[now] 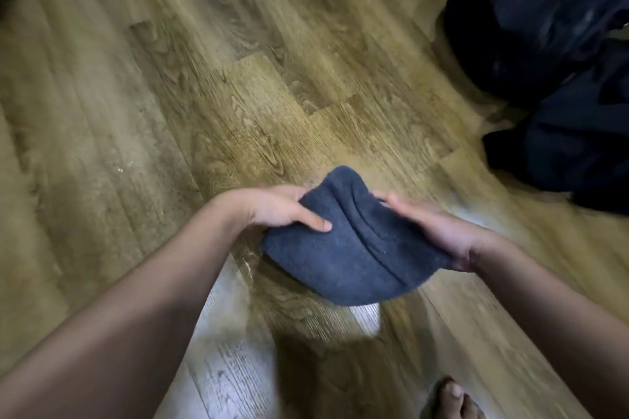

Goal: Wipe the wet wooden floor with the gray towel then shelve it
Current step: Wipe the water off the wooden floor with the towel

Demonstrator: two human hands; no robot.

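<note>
both hands are on the folded gray towel (354, 248), held up above the wooden floor (238, 105) in front of the person. left hand (282, 211) grips its left edge, thumb on top. right hand (439, 231) holds the right edge, fingers fairly straight along it, thumb side tucked under. dark clothes (551, 54) piled on the floor top right, a bare foot (454, 398) at the bottom edge.

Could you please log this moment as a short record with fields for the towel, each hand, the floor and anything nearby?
towel: folded gray terry towel, held between both hands
left hand: left hand grips its left edge, thumb on top
right hand: right hand cups its right edge
floor: wooden plank floor
nearby: dark bundled fabric, upper right
</note>
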